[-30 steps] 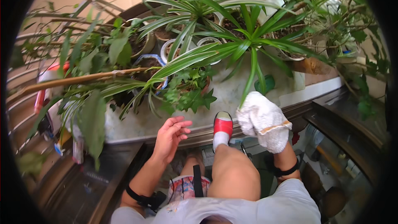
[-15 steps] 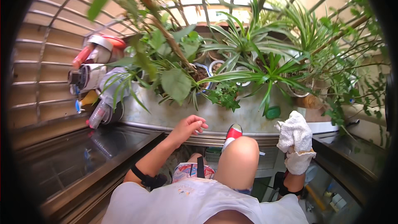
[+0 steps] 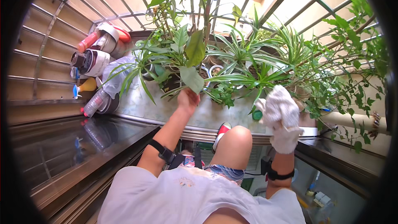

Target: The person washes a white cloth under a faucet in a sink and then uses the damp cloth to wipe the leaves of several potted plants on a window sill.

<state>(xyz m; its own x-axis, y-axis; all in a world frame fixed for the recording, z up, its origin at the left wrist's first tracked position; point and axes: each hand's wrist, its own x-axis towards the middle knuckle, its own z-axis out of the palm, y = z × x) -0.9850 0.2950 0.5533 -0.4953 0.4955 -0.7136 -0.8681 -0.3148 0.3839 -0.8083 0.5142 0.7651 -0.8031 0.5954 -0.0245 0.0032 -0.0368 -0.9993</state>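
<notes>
My left hand [image 3: 189, 98] reaches up to a potted plant at the middle of the ledge. Its fingers are curled at the lower tip of a broad green leaf [image 3: 192, 79], which partly hides them. A white fuzzy cloth or glove [image 3: 284, 110] covers my right hand [image 3: 285, 137], raised at the right above the ledge's front edge. The fingers inside cannot be made out. Beside that hand is a small green round object [image 3: 257, 115]. Trailing ivy [image 3: 224, 96] and a striped spider plant [image 3: 236, 52] grow just right of my left hand.
Plastic bottles [image 3: 96, 103] and a bagged container [image 3: 118, 74] crowd the ledge's left end. Metal bars [image 3: 41, 58] enclose the far side and left. Leafy vines [image 3: 356, 95] spread at the right. A dark glossy panel [image 3: 83, 145] lies at the lower left.
My left hand has moved up and forward from above the ledge's front edge to the broad leaf. The white-covered right hand has risen and shifted left. The whole view has shifted.
</notes>
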